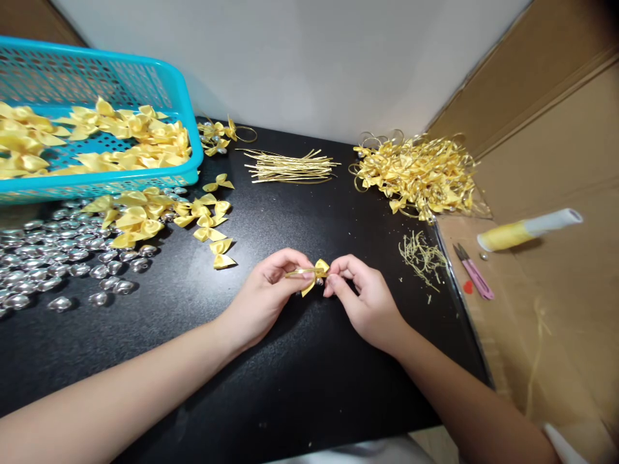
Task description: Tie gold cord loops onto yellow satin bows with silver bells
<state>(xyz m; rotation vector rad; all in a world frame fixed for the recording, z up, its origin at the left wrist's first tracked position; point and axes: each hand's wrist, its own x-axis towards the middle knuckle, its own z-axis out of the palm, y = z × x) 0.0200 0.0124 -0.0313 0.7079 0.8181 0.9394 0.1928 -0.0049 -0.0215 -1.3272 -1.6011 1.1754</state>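
Over the middle of the black table, my left hand [273, 287] is closed, pinching a yellow ribbon bow [322, 265] together with a gold cord [300, 272] that lies along the fingers. A small silver bead shows just under the bow, partly covered by fingertips. My right hand [365, 293] is closed too, thumb and forefinger pinched at the bow's right side. What exactly sits between those right fingertips is too small to make out. Loose yellow bows [207, 220] lie to the left of my left hand, and silver beads [60, 258] spread farther left.
A blue basket [193, 138] of yellow bows stands at the back left. Gold cord lengths [290, 167] lie at the back middle. Finished-looking bow pieces [425, 174] are heaped back right, above cord scraps [420, 258]. Pink snips [476, 277] and a yellow-wrapped tube [527, 231] rest on cardboard.
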